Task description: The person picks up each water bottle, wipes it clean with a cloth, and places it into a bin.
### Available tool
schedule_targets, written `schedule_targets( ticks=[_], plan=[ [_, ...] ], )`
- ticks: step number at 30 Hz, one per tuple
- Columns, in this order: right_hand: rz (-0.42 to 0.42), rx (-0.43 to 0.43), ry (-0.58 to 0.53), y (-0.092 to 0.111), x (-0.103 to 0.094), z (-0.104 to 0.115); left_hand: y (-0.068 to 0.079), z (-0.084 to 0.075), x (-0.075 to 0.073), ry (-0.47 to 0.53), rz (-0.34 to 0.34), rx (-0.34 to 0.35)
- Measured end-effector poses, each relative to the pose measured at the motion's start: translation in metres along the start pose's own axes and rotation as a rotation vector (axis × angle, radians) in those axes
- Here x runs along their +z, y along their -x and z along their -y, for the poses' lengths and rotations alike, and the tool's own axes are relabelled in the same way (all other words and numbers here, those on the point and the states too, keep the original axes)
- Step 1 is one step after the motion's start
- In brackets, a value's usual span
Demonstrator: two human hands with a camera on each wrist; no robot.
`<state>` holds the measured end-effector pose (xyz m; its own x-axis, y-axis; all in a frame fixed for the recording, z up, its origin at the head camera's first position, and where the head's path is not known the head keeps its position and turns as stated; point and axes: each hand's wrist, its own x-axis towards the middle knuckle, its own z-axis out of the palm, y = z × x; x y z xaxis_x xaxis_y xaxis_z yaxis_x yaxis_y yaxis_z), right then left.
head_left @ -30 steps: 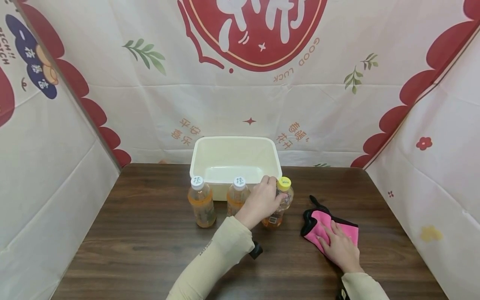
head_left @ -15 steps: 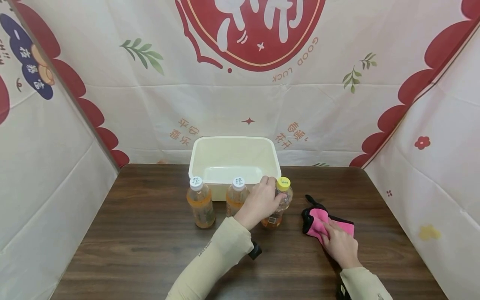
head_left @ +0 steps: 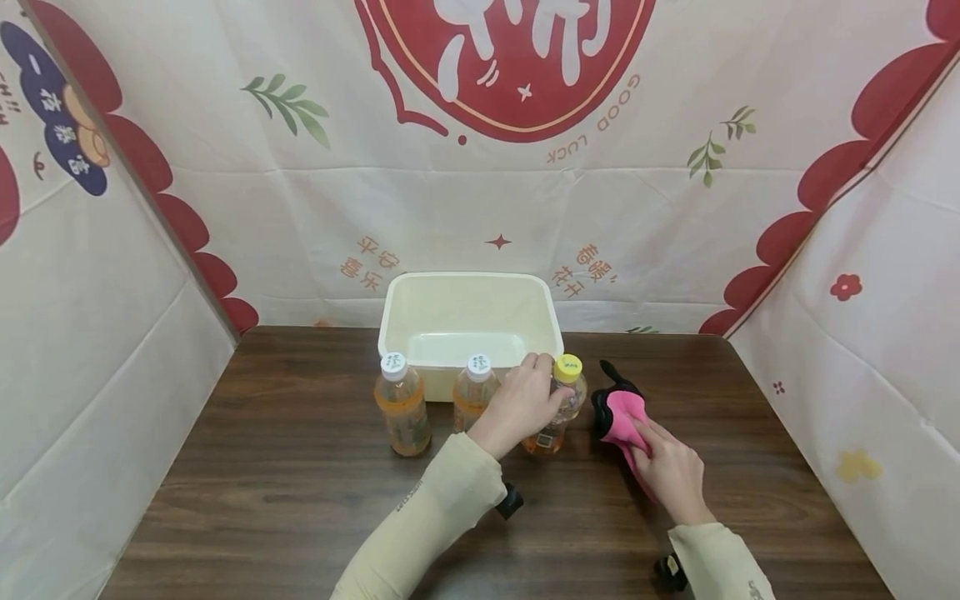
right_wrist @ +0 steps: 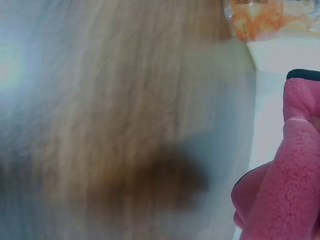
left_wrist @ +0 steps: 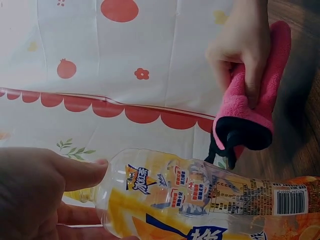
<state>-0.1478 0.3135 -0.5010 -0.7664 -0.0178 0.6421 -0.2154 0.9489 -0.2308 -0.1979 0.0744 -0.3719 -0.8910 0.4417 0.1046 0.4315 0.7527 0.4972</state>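
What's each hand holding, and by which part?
Left hand: the yellow-capped bottle, by its shoulder, just below the cap. Right hand: the pink cloth, by its folded middle.

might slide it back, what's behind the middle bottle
The cream bin stands behind the middle bottle; its back wall shows, but the bottle and left hand hide parts of its front.

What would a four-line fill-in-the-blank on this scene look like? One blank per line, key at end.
1. The left hand holds a bottle whose cap is ____.
2. The right hand grips a cloth whose main colour is ____.
3. In the head view, the leftmost bottle has a lid that is mainly ____.
4. The open container stands behind a row of ____ bottles.

Missing words: yellow; pink; white; three.
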Motion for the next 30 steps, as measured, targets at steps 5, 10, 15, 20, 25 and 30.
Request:
schedule_targets(
  ticks=[5,10,15,20,25,30],
  plan=[
    [-0.034,0.025,-0.064,-0.005,-0.001,0.007,-0.001,0.001,-0.001,0.028,0.014,-0.007],
    [-0.068,0.063,-0.134,-0.009,-0.002,0.013,-0.001,0.002,-0.001,0.047,0.028,-0.022],
    [-0.1,0.125,-0.206,-0.015,-0.004,0.02,-0.001,0.003,-0.001,0.045,0.027,-0.022],
    [-0.053,0.341,-0.351,-0.02,-0.007,0.027,-0.002,0.004,0.0,0.023,0.016,0.0],
    [0.0,0.521,-0.511,-0.027,-0.01,0.033,-0.002,0.003,-0.001,0.044,0.026,-0.021],
    [-0.004,0.572,-0.629,-0.036,-0.021,0.052,-0.002,0.002,-0.001,0.065,0.035,-0.053]
  ],
)
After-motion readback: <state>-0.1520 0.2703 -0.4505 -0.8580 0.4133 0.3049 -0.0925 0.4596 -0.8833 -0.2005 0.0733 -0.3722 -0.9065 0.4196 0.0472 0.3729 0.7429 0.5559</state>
